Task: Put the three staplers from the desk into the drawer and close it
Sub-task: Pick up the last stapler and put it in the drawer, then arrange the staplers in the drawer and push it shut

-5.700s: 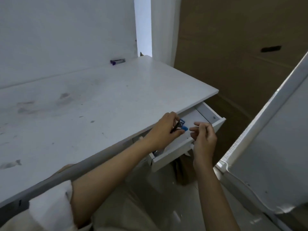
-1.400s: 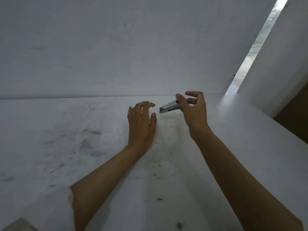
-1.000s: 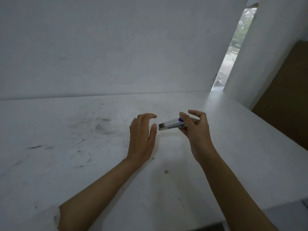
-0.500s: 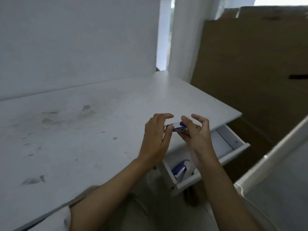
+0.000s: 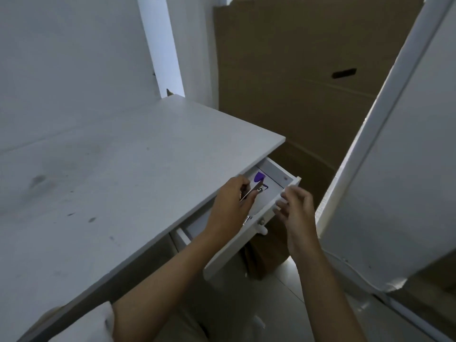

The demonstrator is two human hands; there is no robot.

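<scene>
1. Since half a second ago the stapler (image 5: pixel 251 192) has passed from both hands to the left hand (image 5: pixel 230 206), now over the open drawer (image 5: pixel 249 233).
2. Left grip pinches the stapler; right hand (image 5: pixel 294 206) hangs spread, empty, beside the drawer front.
3. Step in hand: placing. Next: lower, let go, push the drawer closed.
4. Long axis slants, far end toward the drawer's back.

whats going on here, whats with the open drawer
A person is putting staplers away. The left hand holds a silver and purple stapler over the open drawer under the white desk, about to set it inside. The right hand hovers empty by the drawer's front edge. No staplers show on the desk. The drawer is not yet closed.
</scene>
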